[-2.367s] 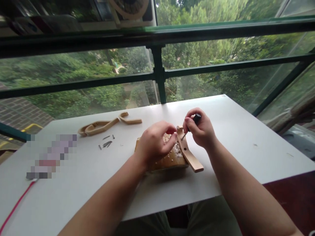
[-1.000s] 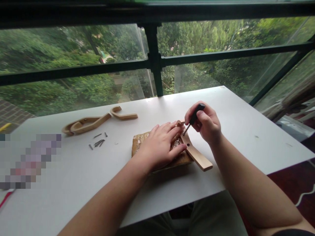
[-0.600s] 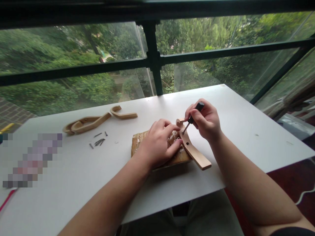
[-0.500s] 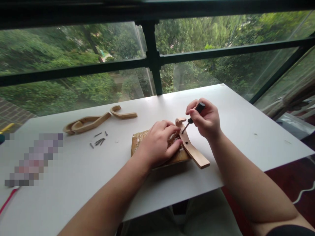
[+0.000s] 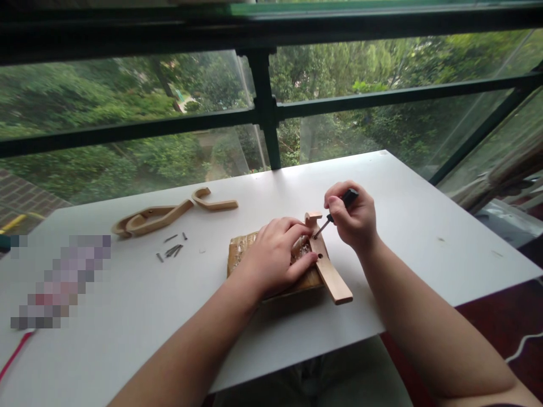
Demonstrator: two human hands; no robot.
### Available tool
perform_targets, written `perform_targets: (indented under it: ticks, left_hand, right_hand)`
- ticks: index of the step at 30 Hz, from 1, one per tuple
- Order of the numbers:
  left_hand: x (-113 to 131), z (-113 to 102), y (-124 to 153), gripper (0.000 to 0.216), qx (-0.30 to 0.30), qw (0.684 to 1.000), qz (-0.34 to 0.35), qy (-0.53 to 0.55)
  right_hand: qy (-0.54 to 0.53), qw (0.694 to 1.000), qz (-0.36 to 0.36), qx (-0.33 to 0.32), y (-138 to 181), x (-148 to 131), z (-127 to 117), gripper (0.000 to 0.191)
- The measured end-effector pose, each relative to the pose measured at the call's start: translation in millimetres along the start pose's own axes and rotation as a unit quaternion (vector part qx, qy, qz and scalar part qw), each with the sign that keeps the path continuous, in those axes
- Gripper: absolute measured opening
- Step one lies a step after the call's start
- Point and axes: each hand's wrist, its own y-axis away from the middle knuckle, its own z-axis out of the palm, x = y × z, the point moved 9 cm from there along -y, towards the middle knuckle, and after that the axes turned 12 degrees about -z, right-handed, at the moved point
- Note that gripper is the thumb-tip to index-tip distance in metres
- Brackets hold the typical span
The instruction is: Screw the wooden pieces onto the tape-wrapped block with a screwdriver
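A pale wooden hook [image 5: 333,280] lies near the middle of the white table [image 5: 407,226], along the right side of a brown, pitted block [image 5: 237,254]. Its curled end points to the far side and its flat end to the near right, reaching past the block's near edge. A dark hole [image 5: 320,256] shows partway along it.

The right hand [image 5: 355,220] has its fingers clamped round the black handle of a screwdriver [image 5: 350,198], whose shaft slants down to the left, with its tip at a second spot on the hook, farther than the hole.

The left hand [image 5: 271,254] rests palm down over the block, thumb and forefinger apart, their tips at the hook's left edge; whether they press on it I cannot tell.

Farther left, a few grey screws [image 5: 173,250] lie loosely grouped. Beyond them sit nested wooden pieces [image 5: 165,220], with a separate curved piece [image 5: 220,204] just to their right. At the near left is a pixelated object [image 5: 63,285] with a red cord [image 5: 16,355]. Behind the table stand dark green window bars [image 5: 266,107], with trees outside.
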Motion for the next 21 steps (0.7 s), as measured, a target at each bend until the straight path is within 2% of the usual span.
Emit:
perform_targets:
  ticks: [1,5,10,16,21]
  left_hand:
    - [0,0,0,0.032,0.0,1.0,0.0,0.0]
    - [0,0,0,0.032,0.002,1.0,0.003,0.002]
    - [0,0,0,0.031,0.003,1.0,0.003,0.006]
    - [-1,1,0,0.031,0.008,1.0,-0.002,0.005]
    - [-3,2,0,0.034,0.009,1.0,-0.009,0.01]
  right_hand:
    - [-0.011,1.0,0.004,0.005,0,1,1,0.009]
    - [-0.075,0.997,0.032,0.002,2,10,9,0.034]
    - [-0.089,0.995,0.037,0.023,3,16,5,0.026]
    - [-0.131,0.989,0.067,0.007,6,10,6,0.033]
    - [-0.144,0.987,0.065,0.018,7,8,4,0.029]
